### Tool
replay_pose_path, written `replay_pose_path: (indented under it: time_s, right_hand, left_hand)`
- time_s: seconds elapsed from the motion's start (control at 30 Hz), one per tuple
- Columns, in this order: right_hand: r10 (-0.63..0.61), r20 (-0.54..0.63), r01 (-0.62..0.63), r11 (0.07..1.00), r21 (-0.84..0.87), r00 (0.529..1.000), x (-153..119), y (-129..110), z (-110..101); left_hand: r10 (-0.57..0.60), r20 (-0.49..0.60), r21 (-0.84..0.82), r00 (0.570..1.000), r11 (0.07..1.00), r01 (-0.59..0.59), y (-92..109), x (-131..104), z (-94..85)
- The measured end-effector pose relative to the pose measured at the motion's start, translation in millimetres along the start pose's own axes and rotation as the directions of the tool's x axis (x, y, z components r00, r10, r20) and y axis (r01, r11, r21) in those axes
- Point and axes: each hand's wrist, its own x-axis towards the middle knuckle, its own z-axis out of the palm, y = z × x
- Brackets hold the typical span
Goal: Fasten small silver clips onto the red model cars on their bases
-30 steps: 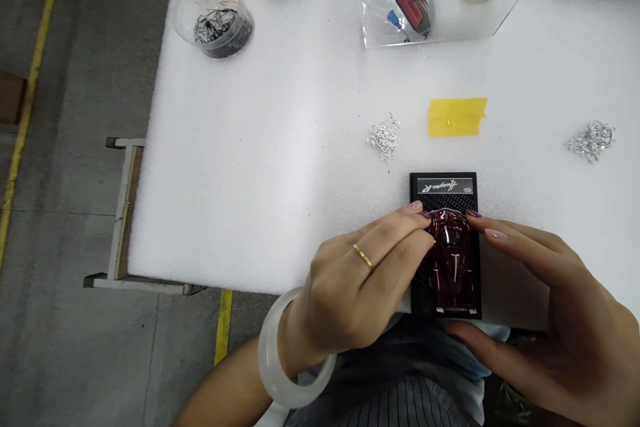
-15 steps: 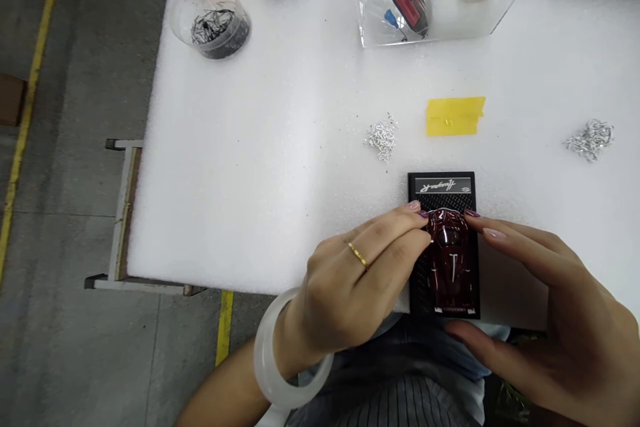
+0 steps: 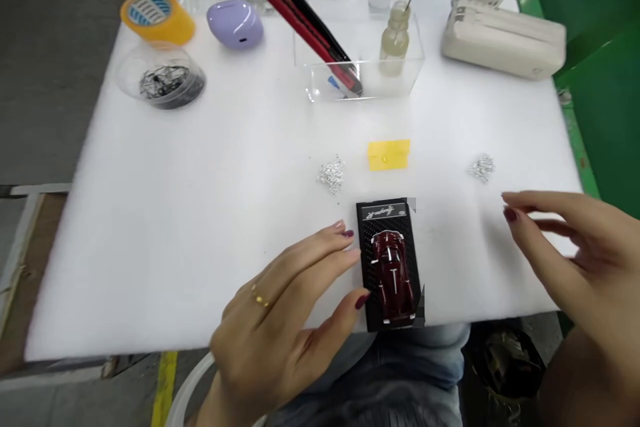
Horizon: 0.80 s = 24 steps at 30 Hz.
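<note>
A dark red toy car (image 3: 393,277) sits on a black display base (image 3: 369,307), which has a silver nameplate (image 3: 385,211) at its far end. My left hand (image 3: 290,313) lies along the base's left side with its fingers stretched and thumb apart. Its thumb tip is at the base's edge; whether it touches, I cannot tell. My right hand (image 3: 575,253) is off to the right, thumb and forefinger bent toward each other with a small gap and nothing visible between them. Nearest to it is a small pile of silvery parts (image 3: 483,168).
Beyond the base lie another silvery pile (image 3: 331,175) and a yellow tape strip (image 3: 389,155). Farther back stand a clear tray (image 3: 370,83) with a red cutter and a small bottle, a tub of black pins (image 3: 173,83), an orange tape roll (image 3: 157,17), a purple case (image 3: 235,25) and a beige box (image 3: 505,40).
Both hands have let go of the car. My right hand has moved away to the right; my left has opened beside the base. The camera view has tilted up, showing more of the table's back.
</note>
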Motion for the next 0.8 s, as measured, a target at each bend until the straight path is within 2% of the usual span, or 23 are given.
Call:
replay_pose_path:
  time_s: [0.07, 0.13, 0.33, 0.47, 0.7, 0.8]
  right_hand:
    - [-0.095, 0.018, 0.097, 0.987, -0.13, 0.995, 17, 11, 1]
    - [-0.152, 0.069, 0.162, 0.973, -0.164, 0.986, 29, 16, 6]
    - [-0.234, 0.069, 0.244, 0.918, -0.312, 0.97, 37, 13, 21]
    - [-0.244, 0.035, 0.235, 0.869, -0.435, 0.969, 37, 11, 26]
    - [-0.169, -0.026, 0.153, 0.94, -0.305, 0.985, 25, 24, 29]
    - [-0.153, -0.084, 0.133, 0.969, -0.209, 0.985, 19, 11, 25]
  left_hand:
    - [-0.004, -0.02, -0.006, 1.0, 1.0, 0.004, 2, 0, -2.7]
    - [0.002, -0.031, -0.009, 1.0, 1.0, -0.002, 4, -1, -4.9]
    - [-0.029, -0.069, -0.071, 0.997, 0.997, 0.024, 5, -3, -6.1]
    - [-0.005, -0.064, -0.128, 0.998, 0.992, -0.004, 9, 2, -6.6]
    - [-0.118, -0.149, -0.157, 0.982, 0.983, 0.094, 23, 3, 0.2]
    - [-0.19, -0.155, -0.269, 0.97, 0.952, 0.143, 28, 4, 1.1]
